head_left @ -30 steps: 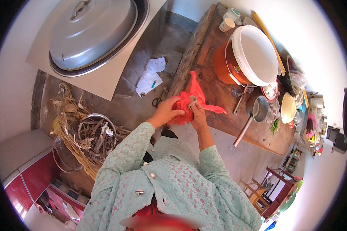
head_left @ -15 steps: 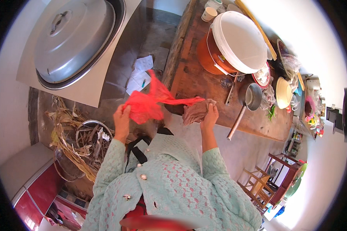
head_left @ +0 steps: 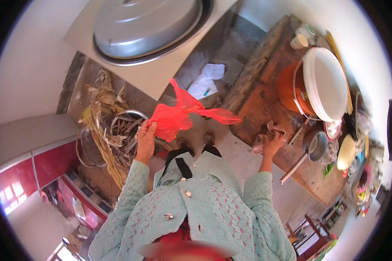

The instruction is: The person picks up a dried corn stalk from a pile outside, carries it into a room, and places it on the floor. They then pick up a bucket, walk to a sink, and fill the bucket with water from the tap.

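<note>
My left hand point(head_left: 146, 141) grips a crumpled red plastic bag point(head_left: 183, 114), held up over the floor above a metal basin of dry stalks point(head_left: 117, 135). My right hand point(head_left: 272, 141) holds a brownish lump, perhaps a piece of meat point(head_left: 274, 128), at the near edge of the worn wooden table point(head_left: 265, 93). Both forearms wear pale green knitted sleeves.
A big metal wok lid point(head_left: 146, 21) covers a stove at the top. On the table stand an orange bucket with a white lid point(head_left: 322, 82), a small ladle pot point(head_left: 315, 145), bowls and cups. Papers point(head_left: 209, 78) lie on the floor. Red cabinets point(head_left: 39, 169) stand left.
My hands parted: the left swung the red bag out left over the basin, while the right stayed at the table edge with the brown lump taken from the bag.
</note>
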The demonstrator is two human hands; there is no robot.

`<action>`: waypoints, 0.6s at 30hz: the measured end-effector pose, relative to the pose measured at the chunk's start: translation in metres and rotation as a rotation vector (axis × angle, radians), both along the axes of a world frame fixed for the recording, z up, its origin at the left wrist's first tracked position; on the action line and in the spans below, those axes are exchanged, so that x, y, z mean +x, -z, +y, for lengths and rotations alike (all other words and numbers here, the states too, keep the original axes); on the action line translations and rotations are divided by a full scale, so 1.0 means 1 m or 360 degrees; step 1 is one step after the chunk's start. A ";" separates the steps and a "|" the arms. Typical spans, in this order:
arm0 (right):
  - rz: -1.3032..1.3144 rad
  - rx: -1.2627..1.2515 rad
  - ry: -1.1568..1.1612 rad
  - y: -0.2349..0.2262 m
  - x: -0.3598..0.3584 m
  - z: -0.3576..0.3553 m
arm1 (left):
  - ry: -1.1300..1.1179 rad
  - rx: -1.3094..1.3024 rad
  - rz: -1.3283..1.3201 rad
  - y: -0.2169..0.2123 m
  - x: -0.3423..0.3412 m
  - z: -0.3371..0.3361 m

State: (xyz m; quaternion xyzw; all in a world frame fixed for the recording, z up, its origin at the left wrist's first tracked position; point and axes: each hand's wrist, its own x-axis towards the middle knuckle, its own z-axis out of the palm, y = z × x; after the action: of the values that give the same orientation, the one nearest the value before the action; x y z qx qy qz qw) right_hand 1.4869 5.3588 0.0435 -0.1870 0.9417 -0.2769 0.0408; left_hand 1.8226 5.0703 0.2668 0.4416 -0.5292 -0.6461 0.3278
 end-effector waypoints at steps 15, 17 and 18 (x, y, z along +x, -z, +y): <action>-0.0365 -0.0500 -0.0457 -0.104 0.022 -0.096 | -0.0348 0.0292 0.0637 -0.025 0.050 0.013; -0.0696 -0.0790 -0.0779 -0.126 0.050 -0.130 | -0.0352 0.0325 0.0705 -0.026 0.060 0.014; -0.0820 -0.0859 -0.0967 -0.136 0.064 -0.144 | -0.0354 0.0341 0.0737 -0.026 0.064 0.015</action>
State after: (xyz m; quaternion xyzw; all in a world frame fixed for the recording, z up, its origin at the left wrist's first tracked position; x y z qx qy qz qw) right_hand 1.5509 5.2150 0.1797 -0.3830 0.6981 -0.5243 0.3019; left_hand 1.8865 5.0857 0.2933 0.3698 -0.3172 -0.7420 0.4604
